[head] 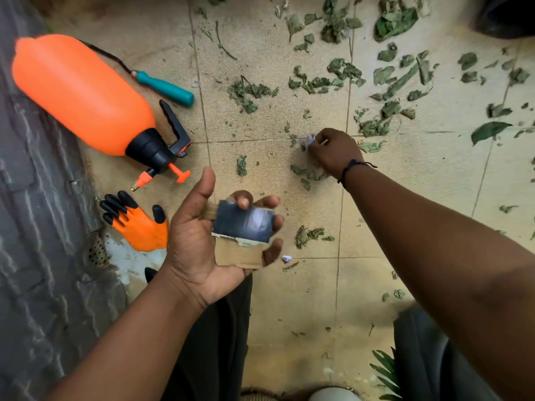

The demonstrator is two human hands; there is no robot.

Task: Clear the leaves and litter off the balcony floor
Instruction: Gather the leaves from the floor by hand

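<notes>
You're mid-pickup: your right hand (333,149) pinches a pale scrap (309,139) off the floor (260,299) among the leaves (396,82), left hand (214,235) gripping cardboard (240,241), ready to take it next.

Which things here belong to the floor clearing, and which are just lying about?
Part of the job: scattered leaves, pale scrap pinched by right hand, cardboard pieces held in left hand, small scrap.
Lying about: orange sprayer, teal-handled tool, orange glove.

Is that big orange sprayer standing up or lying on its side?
Lying on its side. The sprayer rests lengthwise on the floor, its black pump head and nozzle pointing sideways towards the orange glove.
</notes>
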